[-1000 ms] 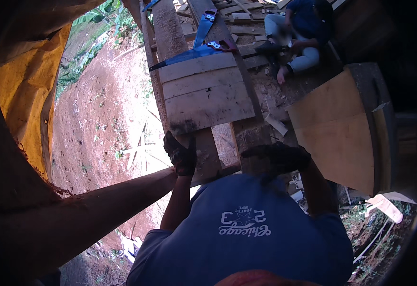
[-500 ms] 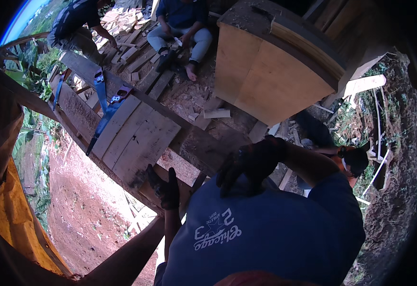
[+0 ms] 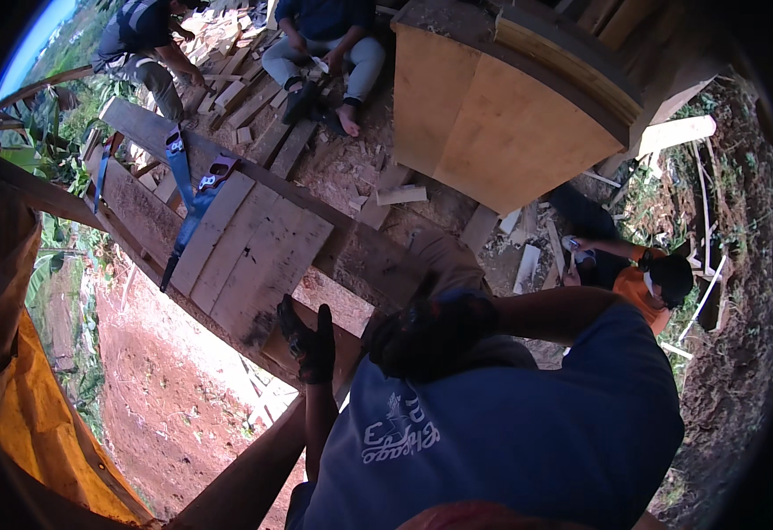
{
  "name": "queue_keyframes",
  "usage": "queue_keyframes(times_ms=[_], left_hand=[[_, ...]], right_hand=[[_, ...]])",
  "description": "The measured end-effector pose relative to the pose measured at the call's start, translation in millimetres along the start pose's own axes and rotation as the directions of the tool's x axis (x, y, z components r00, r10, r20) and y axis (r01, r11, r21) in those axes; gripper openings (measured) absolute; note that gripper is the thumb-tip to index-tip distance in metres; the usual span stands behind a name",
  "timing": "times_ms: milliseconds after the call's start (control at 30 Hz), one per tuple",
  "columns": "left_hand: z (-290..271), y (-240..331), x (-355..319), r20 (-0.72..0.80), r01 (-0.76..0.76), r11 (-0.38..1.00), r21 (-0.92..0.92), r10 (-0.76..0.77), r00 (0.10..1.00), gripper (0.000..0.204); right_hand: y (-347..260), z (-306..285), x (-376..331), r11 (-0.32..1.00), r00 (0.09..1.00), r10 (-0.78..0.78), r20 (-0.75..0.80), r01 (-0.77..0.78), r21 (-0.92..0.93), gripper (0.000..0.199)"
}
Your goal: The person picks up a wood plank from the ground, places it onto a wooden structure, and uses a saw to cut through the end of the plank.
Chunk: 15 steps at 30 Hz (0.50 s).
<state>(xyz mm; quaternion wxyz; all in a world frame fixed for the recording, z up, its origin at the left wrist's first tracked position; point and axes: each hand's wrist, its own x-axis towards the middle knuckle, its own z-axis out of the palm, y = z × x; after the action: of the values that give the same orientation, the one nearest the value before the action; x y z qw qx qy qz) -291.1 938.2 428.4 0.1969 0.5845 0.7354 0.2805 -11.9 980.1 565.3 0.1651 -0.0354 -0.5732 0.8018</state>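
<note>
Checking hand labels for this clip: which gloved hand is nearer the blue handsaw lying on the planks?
Left. The left hand sits at the plank platform's near edge, closer to the blue handsaw. The right hand is farther right, across the beam.

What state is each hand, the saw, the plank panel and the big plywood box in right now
left hand: gloved, pressed against the wood beam's edge.
right hand: gloved, closed over the beam.
handsaw: lying flat on the planks, unheld.
plank panel: flat, boards side by side.
plywood box: standing, tilted in view.
</note>
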Motion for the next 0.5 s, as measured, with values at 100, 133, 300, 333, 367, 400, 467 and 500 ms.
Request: queue_keyframes(times_ms=[100,133,300,333,367,400,467,500], left_hand=[[5.2,-4.1,-1.7,0.031,-0.006,0.999,-0.032,0.007,0.999,0.08],[4.9,-2.1,-1.5,0.049,-0.01,0.998,-0.061,0.013,0.999,0.08],[12.3,-21.6,-0.6,0.057,-0.063,0.996,-0.062,0.067,0.996,0.077],[10.6,-22.3,-1.3,0.047,-0.06,0.997,-0.047,0.063,0.997,0.077],[8.1,-21.7,-1.7,0.037,-0.057,0.998,-0.037,0.058,0.998,0.076],[6.3,-21.3,-1.8,0.025,-0.052,0.998,-0.028,0.052,0.998,0.076],[5.3,-19.2,0.1,0.036,-0.066,0.998,-0.017,0.066,0.997,0.075],[3.6,-18.4,1.0,0.036,-0.07,0.998,-0.005,0.071,0.997,0.075]], right_hand=[[11.5,8.1,6.9,0.999,0.999,-0.041,0.031,0.042,-0.024,0.043],[10.8,4.8,3.2,0.997,0.999,-0.025,0.04,0.028,-0.078,0.046],[-60.8,-32.8,-46.0,0.508,0.837,0.424,-0.346,-0.536,-0.674,0.064],[-88.5,-43.6,-64.8,0.359,0.738,0.375,-0.561,-0.674,-0.646,0.07],[-104.2,-58.4,-82.3,0.209,0.641,0.253,-0.724,-0.767,-0.606,0.073],[-120.4,-71.3,-105.7,0.063,0.565,0.019,-0.825,-0.824,-0.563,0.07],[-159.2,-107.2,-164.9,-0.013,0.411,-0.334,-0.848,-0.902,-0.432,0.067],[-182.9,-124.9,-189.1,-0.056,0.344,-0.479,-0.808,-0.93,-0.363,0.066]])
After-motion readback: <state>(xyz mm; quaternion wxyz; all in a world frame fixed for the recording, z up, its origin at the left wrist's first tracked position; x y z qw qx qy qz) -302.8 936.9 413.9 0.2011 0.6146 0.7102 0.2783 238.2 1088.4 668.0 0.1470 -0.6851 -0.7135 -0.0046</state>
